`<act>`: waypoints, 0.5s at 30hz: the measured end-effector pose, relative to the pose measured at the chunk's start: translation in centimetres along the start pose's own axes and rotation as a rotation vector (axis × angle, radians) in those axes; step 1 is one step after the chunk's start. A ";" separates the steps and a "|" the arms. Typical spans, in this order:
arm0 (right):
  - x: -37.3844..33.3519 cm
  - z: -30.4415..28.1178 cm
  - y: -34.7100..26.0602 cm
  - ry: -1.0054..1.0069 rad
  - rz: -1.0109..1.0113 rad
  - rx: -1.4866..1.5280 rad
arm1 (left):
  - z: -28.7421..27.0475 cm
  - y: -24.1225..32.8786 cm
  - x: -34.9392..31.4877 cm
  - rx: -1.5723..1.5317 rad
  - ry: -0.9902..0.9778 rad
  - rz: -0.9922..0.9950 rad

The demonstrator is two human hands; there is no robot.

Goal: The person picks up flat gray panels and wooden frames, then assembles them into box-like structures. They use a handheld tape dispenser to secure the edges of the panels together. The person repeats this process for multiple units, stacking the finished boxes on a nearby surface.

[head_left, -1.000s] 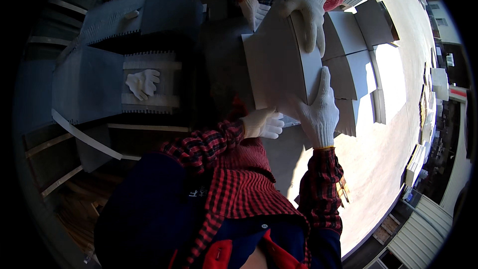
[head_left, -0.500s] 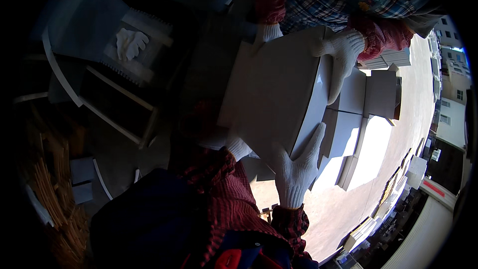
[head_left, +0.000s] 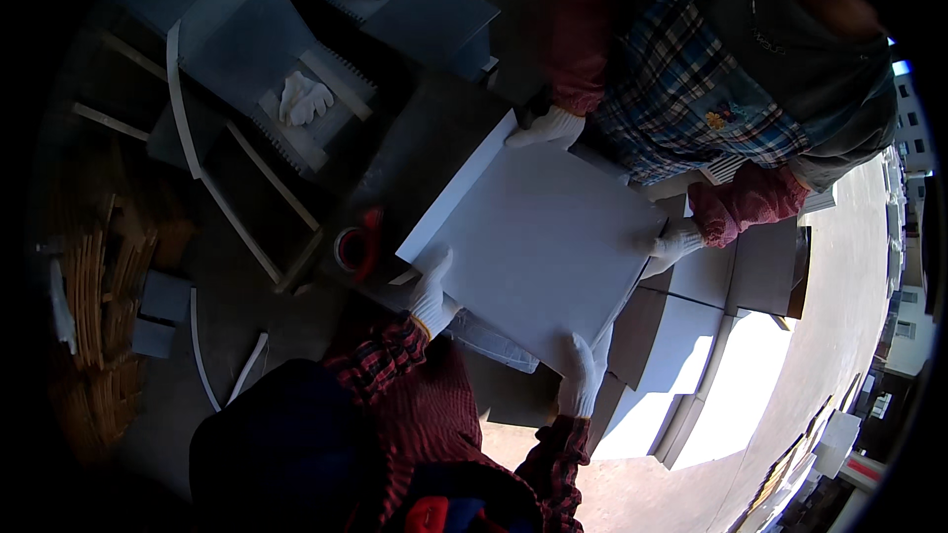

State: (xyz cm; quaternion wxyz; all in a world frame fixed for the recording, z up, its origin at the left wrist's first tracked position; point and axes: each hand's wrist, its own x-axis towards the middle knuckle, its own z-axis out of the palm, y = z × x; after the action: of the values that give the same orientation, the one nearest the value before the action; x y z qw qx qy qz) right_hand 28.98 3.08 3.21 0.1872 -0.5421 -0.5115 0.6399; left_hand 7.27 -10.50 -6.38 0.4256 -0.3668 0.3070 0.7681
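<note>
A large white, flat box-shaped piece (head_left: 543, 237) lies between me and a co-worker, its broad face up and a bright strip along its left edge. My left hand (head_left: 433, 298), in a white knit glove, grips its near left corner. At the near right corner my right hand (head_left: 583, 375), gloved the same, holds the edge; part of its fingers is hidden. The co-worker's gloved hands (head_left: 549, 128) hold the far side and the right corner. Beneath the near edge shows something wrapped in clear plastic (head_left: 499, 343).
A red tape roll (head_left: 355, 249) is left of the piece. White boxes (head_left: 681, 336) stand at the right on sunlit ground. A pair of white gloves (head_left: 304, 99) lies on grey panels at the far left. Brown cardboard sheets (head_left: 94, 306) and curved white strips fill the left side.
The white piece has tipped from a steep slant to nearly flat, and its left strip now shows. Both my hands stay at its near corners. The co-worker's right-side hand has moved lower along the edge.
</note>
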 end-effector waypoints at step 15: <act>8.3 11.0 15.3 -0.467 0.004 -0.319 | 7.5 4.7 -16.2 1.239 -0.325 0.837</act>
State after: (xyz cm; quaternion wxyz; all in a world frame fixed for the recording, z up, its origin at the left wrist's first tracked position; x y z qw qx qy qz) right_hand 21.23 -1.46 -15.29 -0.0247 -0.4033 -0.6340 0.6594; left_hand 6.83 -13.73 11.78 0.2668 0.2034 0.7287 0.5971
